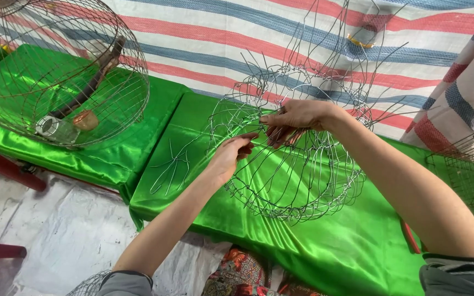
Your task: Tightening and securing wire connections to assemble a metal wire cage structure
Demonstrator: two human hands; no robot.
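Wire cage frame (297,181): left hand (227,156) pinches its wires; right hand (294,118), palm down, grips them.

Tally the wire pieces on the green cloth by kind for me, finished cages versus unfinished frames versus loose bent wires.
Finished round wire cage: 1
Unfinished wire frame, held by the left hand and right hand: 1
Loose bent wire bundle: 1
Total: 3

Both hands raised, fingers pinching

Left hand (230,155) reaches up, fingers curled; right hand (294,118) comes in from the right, palm down, fingertips closed; forearms bare.
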